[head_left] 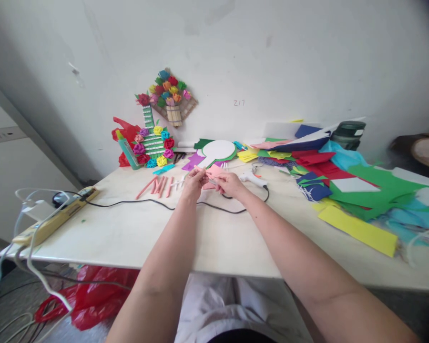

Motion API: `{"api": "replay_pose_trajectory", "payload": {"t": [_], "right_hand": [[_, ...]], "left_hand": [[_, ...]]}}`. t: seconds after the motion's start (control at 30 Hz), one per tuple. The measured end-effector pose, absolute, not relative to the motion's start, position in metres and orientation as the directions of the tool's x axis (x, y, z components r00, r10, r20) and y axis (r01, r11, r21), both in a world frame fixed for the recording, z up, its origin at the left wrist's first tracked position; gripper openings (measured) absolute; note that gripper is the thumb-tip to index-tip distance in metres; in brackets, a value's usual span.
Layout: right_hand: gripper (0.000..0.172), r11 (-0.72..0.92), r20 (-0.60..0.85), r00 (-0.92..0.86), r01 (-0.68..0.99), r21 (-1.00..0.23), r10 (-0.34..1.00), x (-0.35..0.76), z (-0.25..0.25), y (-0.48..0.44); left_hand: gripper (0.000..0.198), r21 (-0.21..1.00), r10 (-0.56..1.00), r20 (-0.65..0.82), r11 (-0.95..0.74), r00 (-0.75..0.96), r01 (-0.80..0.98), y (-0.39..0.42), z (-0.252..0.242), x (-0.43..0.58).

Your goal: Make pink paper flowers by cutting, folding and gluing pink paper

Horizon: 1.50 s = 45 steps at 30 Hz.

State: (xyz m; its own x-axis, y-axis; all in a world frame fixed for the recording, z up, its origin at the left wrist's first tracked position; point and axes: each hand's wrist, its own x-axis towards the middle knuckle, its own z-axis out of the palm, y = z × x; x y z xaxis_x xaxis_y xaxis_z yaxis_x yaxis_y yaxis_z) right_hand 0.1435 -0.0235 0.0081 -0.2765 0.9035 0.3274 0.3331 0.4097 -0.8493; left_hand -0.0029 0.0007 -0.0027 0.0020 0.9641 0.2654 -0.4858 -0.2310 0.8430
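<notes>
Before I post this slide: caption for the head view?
Left hand and right hand hold a pink piece, between pink strips and glue gun.

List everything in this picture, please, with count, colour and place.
Wall: one, pale, background
Table: one, white, middle
Cabinet: one, pale, left
Power strip: one, yellowish, table's left edge
Cables: several, black and white, left and centre
Plastic bag: one, red, below table
Glue bottle: one, green, rear left
Crumpled plastic: one, red, behind bottle
Floral panel: one, green, multicoloured, beside bottle
Flower basket: one, multicoloured, against wall
Rolled strips: about five, pink, centre left
Round cutout: one, white, rear centre
Glue gun: one, white, centre right
Craft sheets: many, mixed colours, right side
Lidded container: one, dark green, rear right
Craft pieces: uncounted, pink, centre
Trousers: one pair, pale, bottom centre
Left hand: one, bare, centre, holding craft pieces
Right hand: one, bare, centre, grip unclear
</notes>
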Motion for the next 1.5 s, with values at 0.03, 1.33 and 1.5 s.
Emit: {"api": "replay_pose_trajectory", "payload": {"t": [0.03, 1.33, 1.5], "right_hand": [[0.026, 0.4, 0.322, -0.273, 0.311, -0.862, 0.907, 0.143, 0.008, -0.023], [0.027, 0.126, 0.124, -0.221, -0.007, -0.992, 0.967, 0.147, 0.017, -0.03], [0.017, -0.059, -0.026, -0.299, -0.1, -0.993, 0.954, 0.153, 0.019, -0.031]], "left_hand": [[0.023, 0.844, 0.965, 0.263, -0.229, 0.003, -0.486, 0.001, -0.003, -0.003], [0.026, 0.889, 0.95, 0.298, -0.239, 0.096, -0.39, -0.003, 0.0, -0.004], [0.028, 0.87, 0.939, 0.307, -0.21, 0.157, -0.447, -0.004, 0.001, -0.005]]}}
